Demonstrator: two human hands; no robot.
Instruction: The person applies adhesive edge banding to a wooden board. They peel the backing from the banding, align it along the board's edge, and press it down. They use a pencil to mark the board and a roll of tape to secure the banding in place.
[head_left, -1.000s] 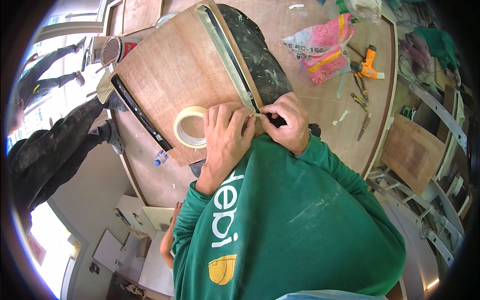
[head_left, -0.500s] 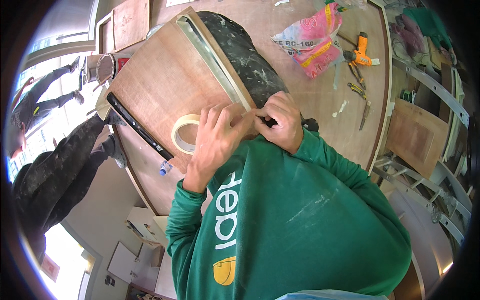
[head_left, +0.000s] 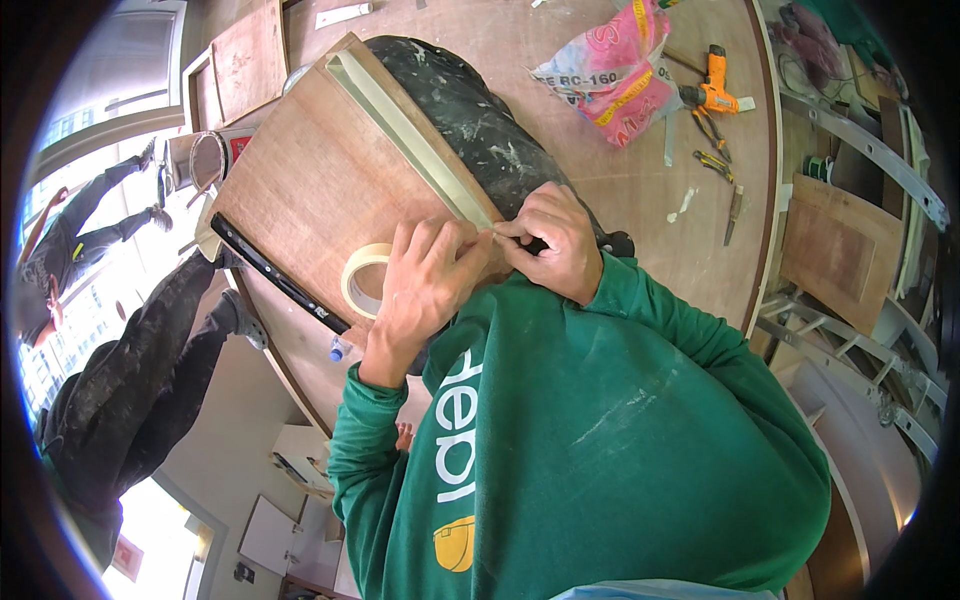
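Note:
A wooden panel (head_left: 290, 160) lies tilted across my dark trousers (head_left: 470, 115), which are speckled with white. Along its right edge runs a long pale strip (head_left: 400, 130), like a shallow channel. At the strip's near end my left hand (head_left: 430, 275) rests on the panel with fingers bent and pressed together. Beside it, my right hand (head_left: 555, 245) pinches thumb against fingers at the strip's end corner. What the fingertips hold is hidden or too small to name. A roll of masking tape (head_left: 352, 285) stands against the left hand's outer side.
A black rail (head_left: 275, 272) lies along the panel's left edge, with a blue cap (head_left: 337, 350) nearby. To the right are a pink plastic bag (head_left: 630, 100), an orange heat gun (head_left: 715, 85), pliers (head_left: 712, 135) and a ladder (head_left: 850, 355). Another person's legs (head_left: 150, 390) are at the left.
Both hands have shifted slightly left, staying at the strip's near end. My right fingertips are lower against the strip's corner. The whole view has turned a little.

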